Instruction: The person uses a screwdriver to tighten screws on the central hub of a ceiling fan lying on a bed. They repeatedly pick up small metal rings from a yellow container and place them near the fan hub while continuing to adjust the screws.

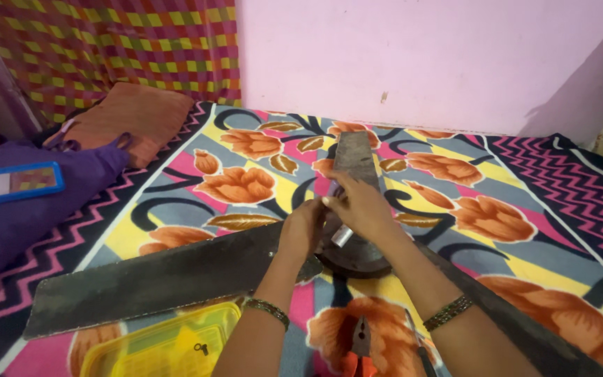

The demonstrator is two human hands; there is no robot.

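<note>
Both hands, left hand and right hand, over fan hub; fingers curled, apparently gripping small metal part.

So the person had a dusty ceiling fan lying flat on a bed with a loud floral blanket. Both hands were at the hub: the left hand resting on its edge by the long left blade, the right hand over the middle, pinching a small silvery piece. A yellow plastic box sat near the left arm, and pliers lay between the arms. Purple cloth was off left.
</note>
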